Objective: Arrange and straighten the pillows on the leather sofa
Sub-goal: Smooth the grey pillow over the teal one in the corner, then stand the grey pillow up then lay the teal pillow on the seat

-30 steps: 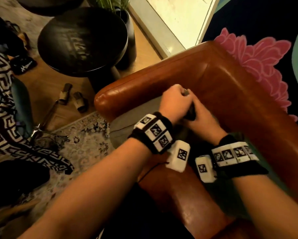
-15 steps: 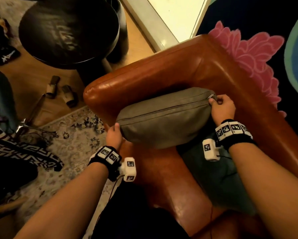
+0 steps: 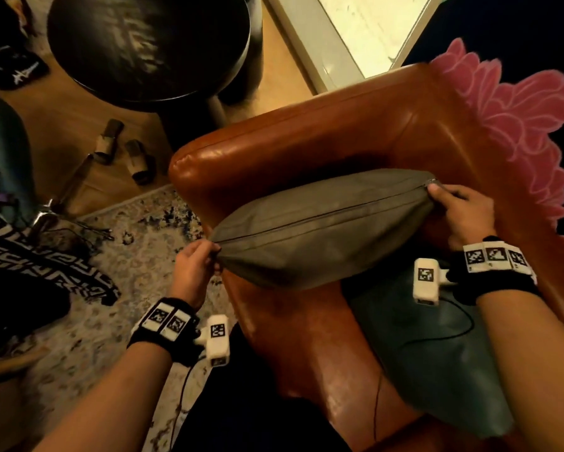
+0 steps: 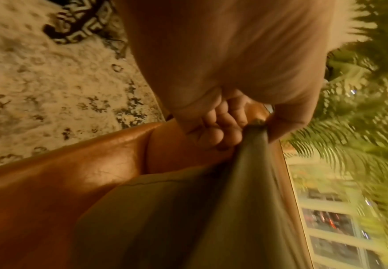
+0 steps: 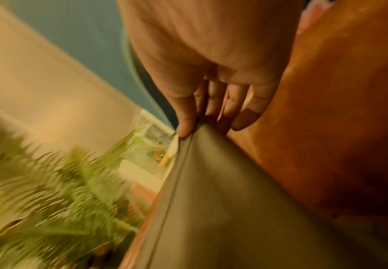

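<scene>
A grey pillow (image 3: 323,226) with a zip seam along its top is held up over the corner seat of the brown leather sofa (image 3: 306,141). My left hand (image 3: 197,262) pinches its left corner (image 4: 255,127), fingers curled. My right hand (image 3: 453,210) pinches the right corner by the zip end (image 5: 195,134), close to the sofa's backrest. A dark teal pillow (image 3: 430,347) lies flat on the seat under my right wrist, partly hidden by my arm.
A round black side table (image 3: 150,44) stands beyond the sofa's armrest. A patterned rug (image 3: 127,243), sandals (image 3: 124,151) and a black-and-white cloth (image 3: 23,256) lie on the floor at left. Behind the sofa hangs a pink flower wall piece (image 3: 518,125). A plant (image 5: 50,182) stands near the window.
My hands were together at the sofa corner; they have spread apart to the two ends of the grey pillow, which now hangs stretched between them and a little nearer me.
</scene>
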The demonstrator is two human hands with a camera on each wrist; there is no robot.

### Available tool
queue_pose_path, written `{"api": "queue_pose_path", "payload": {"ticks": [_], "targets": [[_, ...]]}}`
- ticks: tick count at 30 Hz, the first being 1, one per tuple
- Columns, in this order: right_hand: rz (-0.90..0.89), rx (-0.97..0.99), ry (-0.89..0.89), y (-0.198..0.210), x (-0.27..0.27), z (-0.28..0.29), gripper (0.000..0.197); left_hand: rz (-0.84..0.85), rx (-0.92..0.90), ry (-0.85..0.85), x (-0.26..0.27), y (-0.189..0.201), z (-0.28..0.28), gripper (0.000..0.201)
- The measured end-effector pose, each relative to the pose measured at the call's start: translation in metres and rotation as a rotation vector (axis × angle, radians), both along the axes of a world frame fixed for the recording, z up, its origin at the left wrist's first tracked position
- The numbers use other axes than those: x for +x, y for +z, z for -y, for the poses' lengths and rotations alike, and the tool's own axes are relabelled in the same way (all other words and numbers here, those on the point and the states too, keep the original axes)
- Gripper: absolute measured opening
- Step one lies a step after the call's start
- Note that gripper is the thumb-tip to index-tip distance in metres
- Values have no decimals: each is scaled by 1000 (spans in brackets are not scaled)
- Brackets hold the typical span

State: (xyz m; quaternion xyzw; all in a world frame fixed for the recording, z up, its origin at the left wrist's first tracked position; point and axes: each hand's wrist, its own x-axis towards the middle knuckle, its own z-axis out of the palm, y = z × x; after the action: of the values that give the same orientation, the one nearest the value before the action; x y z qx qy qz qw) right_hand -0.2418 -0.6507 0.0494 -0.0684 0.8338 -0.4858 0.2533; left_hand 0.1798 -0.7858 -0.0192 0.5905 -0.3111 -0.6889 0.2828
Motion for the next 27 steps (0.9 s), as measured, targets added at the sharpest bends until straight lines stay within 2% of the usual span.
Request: {"api": "queue_pose_path", "payload": {"ticks": [2,3,5,6,7,9,10,13,14,15,17,18,20,23,25,26,27], "targets": [[76,9,-19,-4,-4,1,17,-27,9,-49,6,7,0,42],[89,52,-17,-10,-7,2,16,-16,7,-90,6,9,1,42],[110,103,-47,-22,-8,10,13,-6,36,-155,-1,13,7,23],[93,162,-64,-30,-9,16,22,-6,53,-171,-8,16,11,16],[30,274,-9,-36,-10,21,40,6,59,-187,-15,20,14,14],[-170,521,243,-32,6,32,74,35,30,-223,-34,34,17,16],[-263,535,406,-21,26,37,84,41,-11,-247,-45,45,16,16],[-318,232,884,21,112,47,94,55,-211,-347,-85,79,13,13],[-388,184,1009,31,138,48,94,55,-289,-385,-97,88,11,15],[-512,176,1048,38,158,48,90,61,-353,-431,-108,94,8,18],[-755,169,975,44,170,47,69,75,-470,-477,-124,105,-1,19],[-804,180,892,45,167,49,56,47,-480,-493,-126,105,-4,15],[-766,221,745,43,152,49,34,37,-380,-463,-121,88,-8,13],[-576,171,565,38,127,43,24,225,-86,-274,-82,5,-5,16],[-517,170,473,36,112,40,21,314,103,-230,-59,-67,-9,31],[-492,168,444,35,105,38,19,319,141,-209,-54,-84,-14,32],[-471,160,414,34,99,37,19,264,182,-172,-55,-81,-17,26]]}}
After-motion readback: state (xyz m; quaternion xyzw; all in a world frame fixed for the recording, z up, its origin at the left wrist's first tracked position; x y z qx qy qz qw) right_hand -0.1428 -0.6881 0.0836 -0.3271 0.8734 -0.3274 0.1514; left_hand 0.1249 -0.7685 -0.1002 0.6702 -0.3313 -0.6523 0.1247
